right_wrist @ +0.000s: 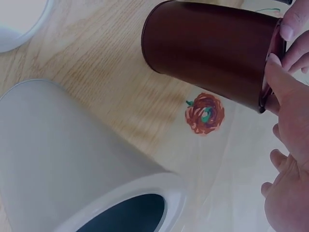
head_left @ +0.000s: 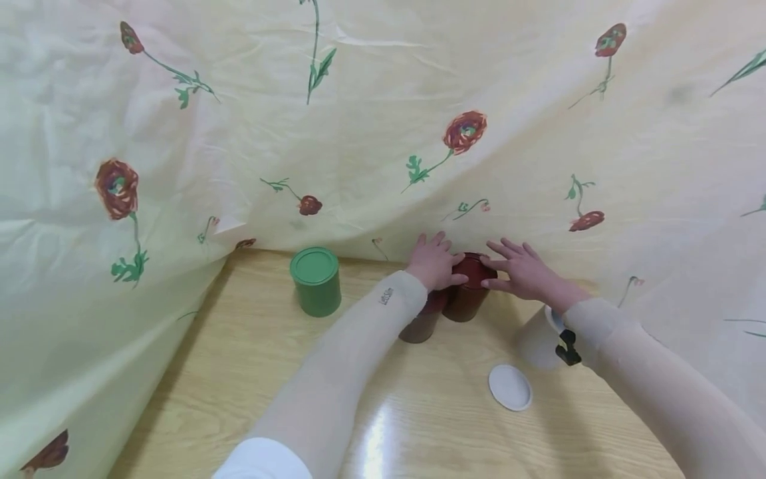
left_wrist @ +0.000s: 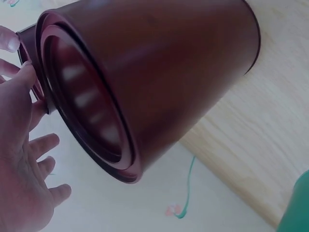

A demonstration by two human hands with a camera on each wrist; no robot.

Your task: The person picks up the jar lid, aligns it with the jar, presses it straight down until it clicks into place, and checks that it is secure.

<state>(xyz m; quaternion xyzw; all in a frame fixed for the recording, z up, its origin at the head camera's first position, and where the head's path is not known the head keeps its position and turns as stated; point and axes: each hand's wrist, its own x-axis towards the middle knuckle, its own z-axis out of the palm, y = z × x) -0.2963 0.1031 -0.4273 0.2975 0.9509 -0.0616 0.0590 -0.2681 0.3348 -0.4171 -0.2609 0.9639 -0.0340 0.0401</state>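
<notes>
Under my fingers (head_left: 498,285) sits a maroon tin (head_left: 463,305); left of them, a green tin (head_left: 318,293); right of them, a white canister (head_left: 537,340); beyond them, cream cloth (head_left: 371,133) with red, green-stemmed poppies (head_left: 464,134).

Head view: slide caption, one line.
Left hand and right hand touch the top of a dark red cylindrical can; a green cylindrical can stands apart at left.

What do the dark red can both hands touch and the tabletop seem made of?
Dark red can: probably painted metal, though plastic is possible; satin, with a soft sheen and a thin edge bead. Tabletop: wood or wood-look laminate, fairly glossy; it shows pale grain and a bright reflection.
</notes>
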